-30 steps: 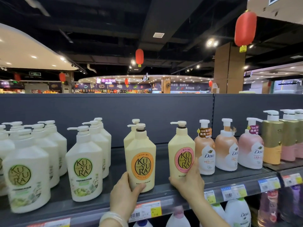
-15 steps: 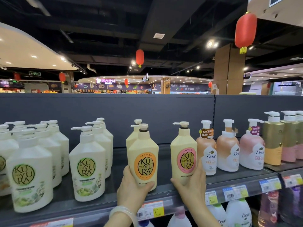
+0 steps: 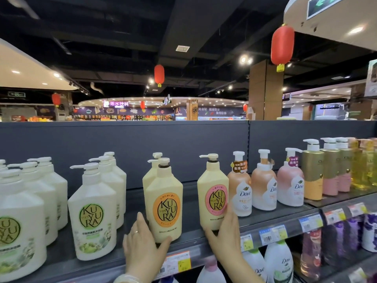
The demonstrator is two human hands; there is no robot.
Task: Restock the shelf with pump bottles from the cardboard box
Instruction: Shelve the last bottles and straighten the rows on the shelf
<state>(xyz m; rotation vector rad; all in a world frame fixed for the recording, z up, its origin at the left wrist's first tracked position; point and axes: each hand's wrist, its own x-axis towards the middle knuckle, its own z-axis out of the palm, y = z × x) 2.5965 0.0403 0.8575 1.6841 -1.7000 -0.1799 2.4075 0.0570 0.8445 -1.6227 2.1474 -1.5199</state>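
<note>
While gripped — 2 pump bottles, upright.

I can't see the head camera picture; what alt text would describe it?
Two hands hold yellow pump bottles upright at the front of a shop shelf: the left hand on the orange-label bottle, the right hand on the pink-label bottle. White bottles stand to the left, Dove bottles to the right.

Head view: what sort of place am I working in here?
Most likely a supermarket toiletries aisle. A shelf holds rows of pump bottles, price tags line its front edge, and more stocked displays show behind under red lanterns.
</note>
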